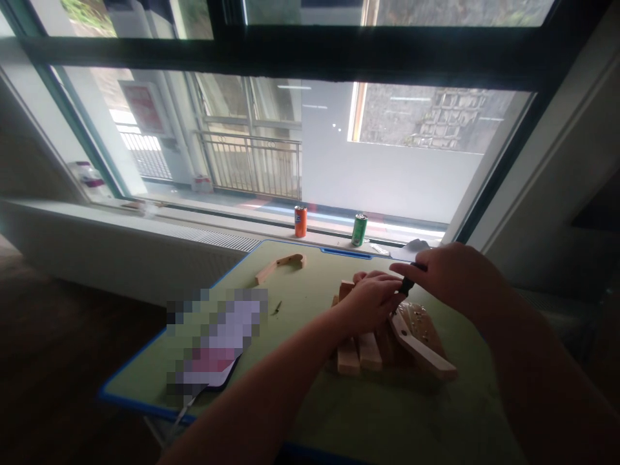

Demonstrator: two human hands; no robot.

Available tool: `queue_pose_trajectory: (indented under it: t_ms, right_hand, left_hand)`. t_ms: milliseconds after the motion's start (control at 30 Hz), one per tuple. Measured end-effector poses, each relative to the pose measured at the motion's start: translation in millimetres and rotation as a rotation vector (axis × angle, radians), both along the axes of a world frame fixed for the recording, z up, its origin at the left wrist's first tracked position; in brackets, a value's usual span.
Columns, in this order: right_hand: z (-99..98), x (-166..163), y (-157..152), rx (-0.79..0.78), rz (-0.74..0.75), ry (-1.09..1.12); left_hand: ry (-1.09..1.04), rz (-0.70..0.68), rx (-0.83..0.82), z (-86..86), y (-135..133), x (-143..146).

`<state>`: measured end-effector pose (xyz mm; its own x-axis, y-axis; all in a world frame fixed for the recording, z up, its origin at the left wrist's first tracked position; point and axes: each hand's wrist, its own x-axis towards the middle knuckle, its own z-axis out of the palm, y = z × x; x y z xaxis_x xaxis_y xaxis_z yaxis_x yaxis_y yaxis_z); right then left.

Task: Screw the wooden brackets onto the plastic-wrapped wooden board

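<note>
My right hand is closed around the dark handle of a screwdriver, which slants down to the left. Just below, my left hand has its fingers pressed together by the lower end of the screwdriver; what they pinch is hidden. Under that spot lies an angled wooden piece with a dark hole near its bend. Several wooden blocks sit beneath my left hand and wrist. A clear plastic packet with small metal parts rests on a brown wooden piece right of the screwdriver.
The green table has a blue edge. A second angled wooden piece and a small dark screw-like part lie left of my hands, near a blurred-out phone-like object. An orange can and a green can stand on the windowsill.
</note>
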<state>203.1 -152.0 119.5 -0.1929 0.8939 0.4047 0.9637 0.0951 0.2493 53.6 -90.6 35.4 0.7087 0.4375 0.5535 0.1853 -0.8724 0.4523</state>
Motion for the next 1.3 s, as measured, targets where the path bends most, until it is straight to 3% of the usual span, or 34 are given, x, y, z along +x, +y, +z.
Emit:
queue_pose_trajectory:
  t_ms: [200, 400, 567, 633, 700, 800, 1067, 1300]
  right_hand:
    - [3.4, 4.3, -7.9, -0.111, 0.242, 0.19]
    - [2.4, -9.2, -6.3, -0.006, 0.045, -0.003]
    - [-1.9, -20.1, -7.5, 0.092, -0.057, -0.06]
    - [-1.2, -16.9, -9.5, 0.039, 0.002, 0.009]
    - [0.9, -11.2, -10.9, -0.057, 0.165, 0.111]
    - [3.9, -3.7, -8.5, -0.169, 0.327, 0.187]
    - [-6.9, -15.0, 4.5, 0.001, 0.007, -0.019]
    - [0.4, -0.3, -3.6, -0.148, 0.209, 0.167]
  left_hand:
    - [0.01, 0.004, -0.003, 1.2, -1.6, -0.2]
    - [-0.151, 0.054, -0.166, -3.1, 1.0, 0.7]
    - [-0.172, -0.032, -0.155, -5.6, 5.9, 1.3]
    - [-0.167, -0.051, -0.133, -6.2, 6.1, 1.5]
    - [-0.15, -0.048, -0.098, -7.1, 5.2, 1.3]
    - [-0.085, 0.029, -0.046, -8.7, 3.2, 0.4]
    - [-0.193, 0.049, -0.005, -9.3, 7.9, 1.7]
    - [-0.107, 0.103, -0.008, -12.7, 4.0, 2.6]
